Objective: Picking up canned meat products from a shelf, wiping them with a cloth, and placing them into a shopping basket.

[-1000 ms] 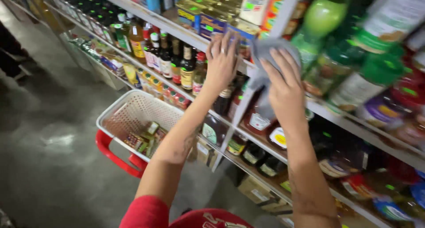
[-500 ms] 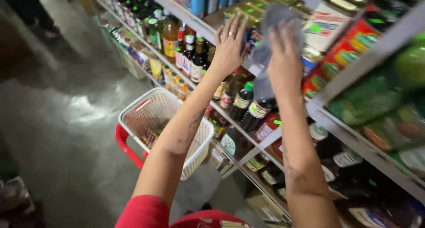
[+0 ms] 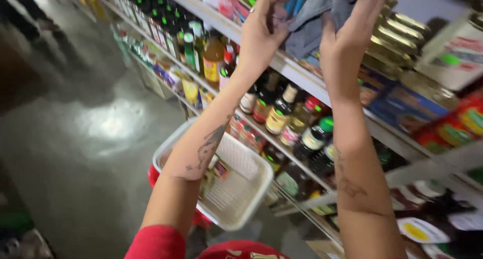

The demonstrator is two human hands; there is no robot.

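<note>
Shelves packed with labelled goods, as I see it.
Gold tins [image 3: 402,32] stacked top right; blue packets [image 3: 402,105] and red-green packs [image 3: 453,128] below them; dark bottles [image 3: 282,113] carry cream and red labels mid-shelf; an amber bottle [image 3: 214,60] has a yellow label, left.

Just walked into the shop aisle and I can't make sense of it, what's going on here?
A person in a red top stands at a stocked shelf, both arms raised. The left hand and right hand both grip a grey cloth held up against the upper shelf, beside gold tins. Dark bottles fill the shelf below. A white and red basket with a few items sits by the person's left arm.
</note>
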